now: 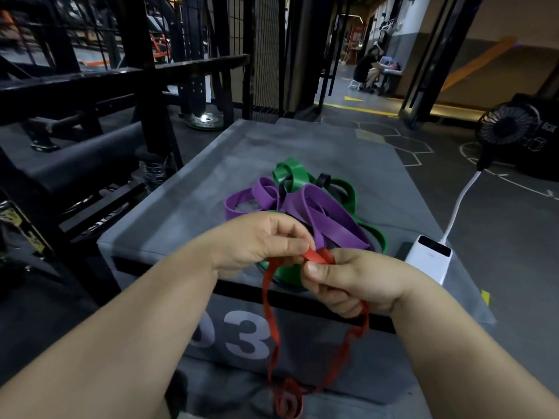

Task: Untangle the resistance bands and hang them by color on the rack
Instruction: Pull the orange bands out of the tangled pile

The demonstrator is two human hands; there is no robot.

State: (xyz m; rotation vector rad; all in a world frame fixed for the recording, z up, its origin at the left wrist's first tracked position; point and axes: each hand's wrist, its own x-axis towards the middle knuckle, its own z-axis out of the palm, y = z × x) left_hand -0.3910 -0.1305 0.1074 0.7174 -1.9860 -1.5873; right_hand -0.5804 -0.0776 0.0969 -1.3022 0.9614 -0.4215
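Left hand: fingers curled, thumb and forefinger pinching the red band. Right hand: thumb pressed onto the same flat section, other fingers curled round the band below it. The hands are almost touching, with a short span of band between the grips.

Below the hands, the red band hangs in two strands, one from under each hand. The strands meet in a twisted coil low down.

Just beyond the hands lies the pile of tangled bands. Purple bands lie on top, nearest the hands. Green bands loop out at the far side and under the left hand. A black band shows between them at the far side. The pile rests on a grey box, marked "03" on the face below the hands.

Right of the right hand, a white power bank lies on the box. Its white cable runs up to a black fan farther off. Left of the left hand stands a black metal frame.
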